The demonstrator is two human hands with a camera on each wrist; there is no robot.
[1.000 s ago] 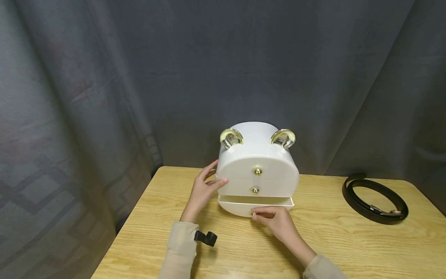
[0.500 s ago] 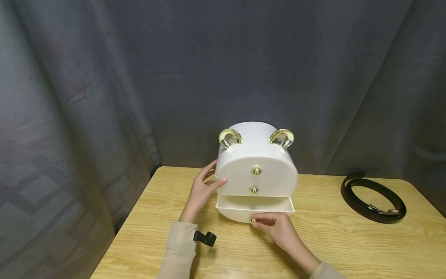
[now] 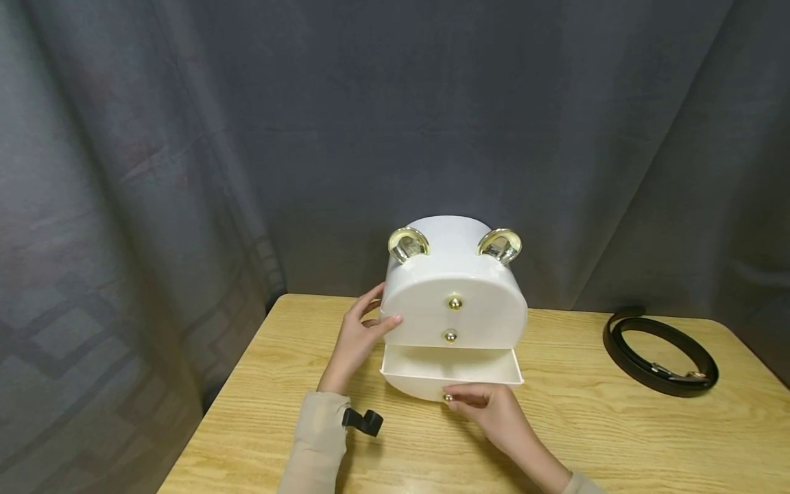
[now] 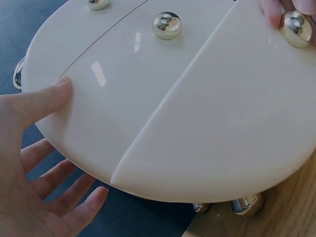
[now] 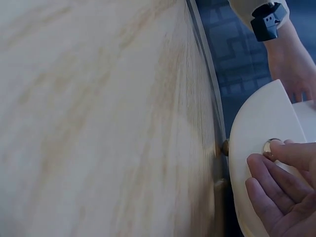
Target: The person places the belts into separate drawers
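A white half-round drawer box point(image 3: 455, 288) with two gold ears stands at the back of the wooden table point(image 3: 617, 439). Its bottom drawer point(image 3: 450, 370) is pulled partly out. My right hand point(image 3: 478, 401) pinches the drawer's gold knob point(image 3: 447, 397) point(image 4: 295, 28) point(image 5: 269, 146). My left hand point(image 3: 364, 329) lies with straight fingers against the box's left side point(image 4: 98, 98), its thumb point(image 4: 47, 101) on the front face. The two upper drawers, each with a gold knob point(image 3: 455, 302), are closed.
A coiled black belt point(image 3: 660, 350) lies at the table's back right. A dark grey curtain point(image 3: 185, 171) hangs behind and to the left. The table's left edge point(image 3: 228, 391) is close to my left sleeve, which carries a black clip point(image 3: 363, 422).
My right hand has drawn the bottom drawer farther out toward me. My left hand has stayed on the box's side.
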